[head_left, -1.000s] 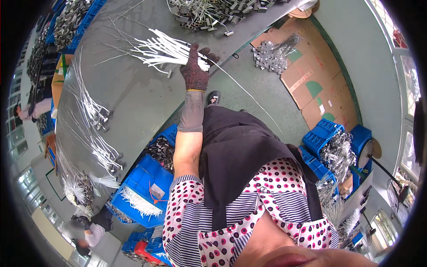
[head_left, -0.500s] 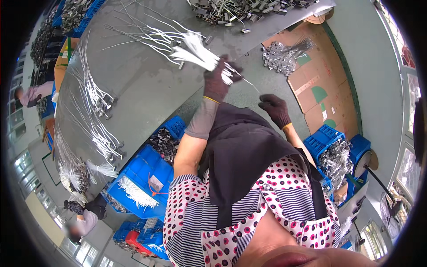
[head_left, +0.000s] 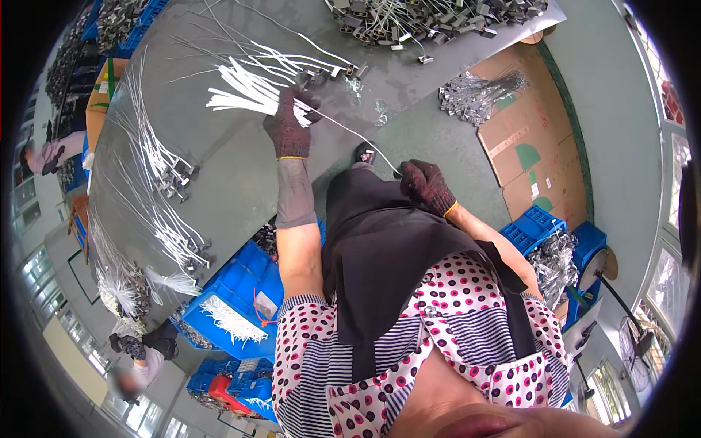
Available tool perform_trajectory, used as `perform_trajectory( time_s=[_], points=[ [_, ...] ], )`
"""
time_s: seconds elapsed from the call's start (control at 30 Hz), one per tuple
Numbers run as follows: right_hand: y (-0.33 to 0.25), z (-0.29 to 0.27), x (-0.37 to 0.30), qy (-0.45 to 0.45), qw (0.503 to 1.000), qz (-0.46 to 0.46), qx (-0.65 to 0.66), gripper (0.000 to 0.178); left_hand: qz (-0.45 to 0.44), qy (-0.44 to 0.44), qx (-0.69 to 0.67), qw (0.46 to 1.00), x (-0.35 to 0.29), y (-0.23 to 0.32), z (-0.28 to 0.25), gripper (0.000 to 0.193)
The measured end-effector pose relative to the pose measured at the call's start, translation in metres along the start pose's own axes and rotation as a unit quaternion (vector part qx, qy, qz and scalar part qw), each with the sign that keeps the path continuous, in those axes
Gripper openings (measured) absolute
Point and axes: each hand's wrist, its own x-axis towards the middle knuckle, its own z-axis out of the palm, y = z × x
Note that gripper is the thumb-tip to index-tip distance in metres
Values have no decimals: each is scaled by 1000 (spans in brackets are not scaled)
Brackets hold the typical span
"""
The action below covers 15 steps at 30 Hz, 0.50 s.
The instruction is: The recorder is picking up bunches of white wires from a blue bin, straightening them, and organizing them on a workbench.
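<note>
My left hand [head_left: 290, 125], in a dark knitted glove, is closed round a bundle of thin white sleeves [head_left: 244, 91] above the grey table [head_left: 248, 168]. A single thin wire, pale along its length [head_left: 356, 134], runs from the left hand down to my right hand [head_left: 428, 187]. That hand, gloved the same way, is closed with its fingertips together at the wire's end. Just beyond the left hand lie small dark parts [head_left: 321, 75] with long white-sleeved leads [head_left: 274, 52]. More sleeved leads [head_left: 150, 157] rest in bunches on the table's left side.
A heap of dark parts [head_left: 438, 20] covers the table's far side. Silver-coloured leads [head_left: 478, 98] lie near the flattened cardboard [head_left: 522, 153] at right. Blue crates [head_left: 529, 228] stand to my right, and a blue bin [head_left: 241, 281] of white sleeves to my left. Other people work at far left.
My left hand has moved left with the sleeve bundle, which now points left. My right hand has moved left and nearer my body, and the wire stretches longer between the hands.
</note>
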Motion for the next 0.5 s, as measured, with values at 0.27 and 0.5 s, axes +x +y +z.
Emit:
perform_trajectory(
  time_s=[0.27, 0.5],
  points=[
    [-91, 47, 105, 108, 990, -87, -41, 47, 4, -110, 111, 988, -21, -17, 8, 22],
    [-111, 67, 169, 126, 960, -132, -214, 30, -1, -108, 88, 990, -6, -9, 6, 27]
  ],
)
